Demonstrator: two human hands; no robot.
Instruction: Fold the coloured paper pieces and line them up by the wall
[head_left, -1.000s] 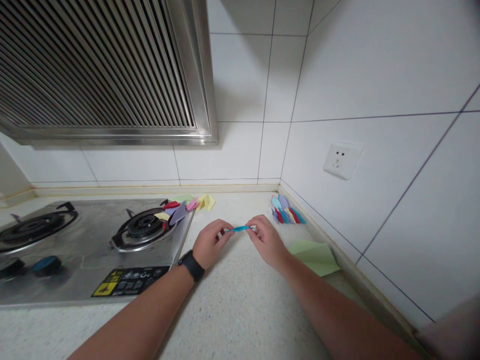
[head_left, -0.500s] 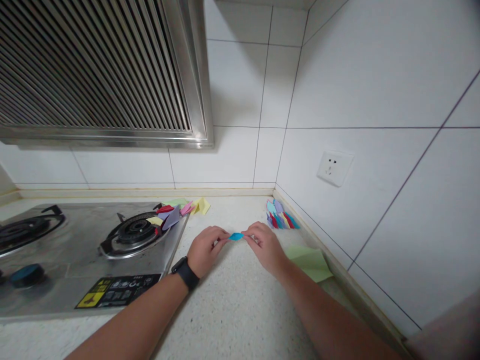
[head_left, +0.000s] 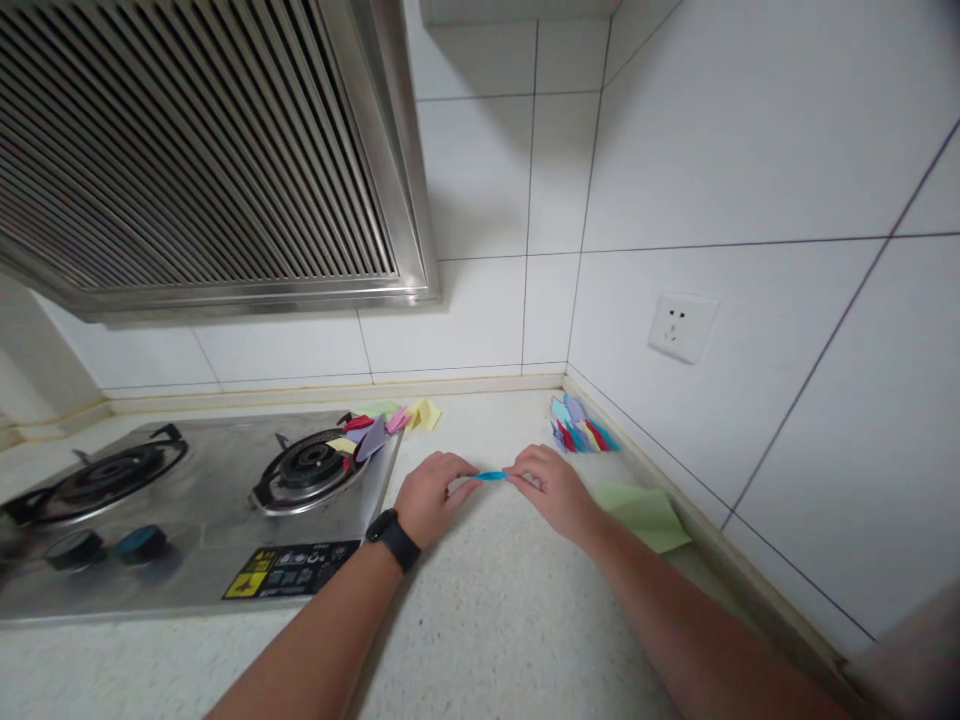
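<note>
A small piece of folded blue paper (head_left: 492,476) is stretched between my two hands, just above the counter. My left hand (head_left: 435,493), with a black watch on its wrist, pinches the paper's left end. The right end is pinched between the thumb and fingers of my right hand (head_left: 553,490). Beyond my right hand lies a group of small folded papers (head_left: 581,424) in blue, red, purple and yellow. A light green paper sheet (head_left: 645,517) lies partly behind my right forearm.
A gas stove (head_left: 225,520) fills the left side, under a range hood (head_left: 225,150). Loose coloured papers (head_left: 371,437) lie on its right burner and edge, with a yellow paper (head_left: 425,413) beside them. A socket (head_left: 682,327) is on the right wall.
The blue paper looks narrower, seen more edge-on than before. Both hands keep their pinch on it. The whole view has shifted, showing more of the stove's left side.
</note>
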